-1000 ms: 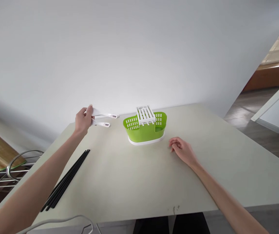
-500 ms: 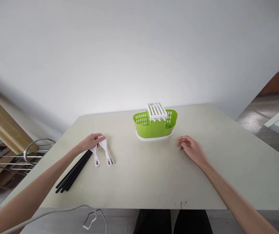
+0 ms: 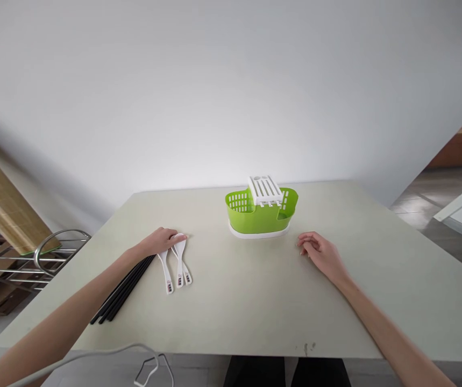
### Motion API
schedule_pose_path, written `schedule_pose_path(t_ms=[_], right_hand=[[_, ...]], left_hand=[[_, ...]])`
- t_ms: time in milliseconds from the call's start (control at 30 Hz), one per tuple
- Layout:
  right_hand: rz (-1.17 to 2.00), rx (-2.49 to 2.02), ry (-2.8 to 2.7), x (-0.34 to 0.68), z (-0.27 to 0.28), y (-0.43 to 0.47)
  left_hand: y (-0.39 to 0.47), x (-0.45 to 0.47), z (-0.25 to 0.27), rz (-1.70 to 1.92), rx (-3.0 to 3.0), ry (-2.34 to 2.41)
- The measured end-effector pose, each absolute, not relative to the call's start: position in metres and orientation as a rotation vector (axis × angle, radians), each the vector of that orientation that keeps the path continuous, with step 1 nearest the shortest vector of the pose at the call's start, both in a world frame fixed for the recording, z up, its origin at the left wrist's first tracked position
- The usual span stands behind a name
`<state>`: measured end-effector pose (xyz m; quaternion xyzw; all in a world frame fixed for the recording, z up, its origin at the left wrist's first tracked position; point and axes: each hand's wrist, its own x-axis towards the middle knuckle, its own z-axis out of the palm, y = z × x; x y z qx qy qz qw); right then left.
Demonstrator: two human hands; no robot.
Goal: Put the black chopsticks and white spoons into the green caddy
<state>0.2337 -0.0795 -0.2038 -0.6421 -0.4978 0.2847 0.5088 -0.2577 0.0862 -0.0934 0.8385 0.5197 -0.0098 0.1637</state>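
On a pale table (image 3: 234, 301), we see three white spoons (image 3: 179, 262) lying left of centre, handles toward us. Our left hand (image 3: 160, 242) lies over their bowls, thumb across one, fingers bent; whether it pinches them or merely rests there, we cannot tell. Our right hand (image 3: 322, 257) rests on the right, fingers loosely curled and half open, with nothing visible in them. Between the hands, farther back, stands a green basket (image 3: 255, 220) with a slotted white rack (image 3: 265, 192) across its top.

If our left hand lifts with a loose hold, the overlapping handles could fan out and a spoon slip. Our left forearm passes over black chopsticks (image 3: 125, 292); brushing them could set them rolling. A pale cable (image 3: 134, 345) by that arm might snag a sleeveless elbow.

Our hand hides most of the spoon bowls, and our wrist covers the chopsticks' far ends. The basket's floor is mostly out of sight, the spoon labels too small to read.
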Motion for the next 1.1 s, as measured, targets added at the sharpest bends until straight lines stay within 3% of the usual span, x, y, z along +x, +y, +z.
schedule_pose_path(t_ms=[467,700,900,1100], right_hand=[[0.695,-1.550,-1.191,0.232,-0.201,-0.080],[0.699,-1.552,-1.199,0.232,-0.200,-0.081],[0.705,-1.537,-1.192,0.234,-0.203,-0.079],[0.702,-1.534,-1.192,0.234,-0.202,-0.078]], left_hand=[[0.073,-0.218,-0.092,-0.361,2.803,1.698],[0.089,-0.179,-0.057,0.297,3.158,1.500],[0.082,-0.107,-0.012,0.828,3.033,1.190],[0.063,-0.029,0.023,0.959,2.934,0.937]])
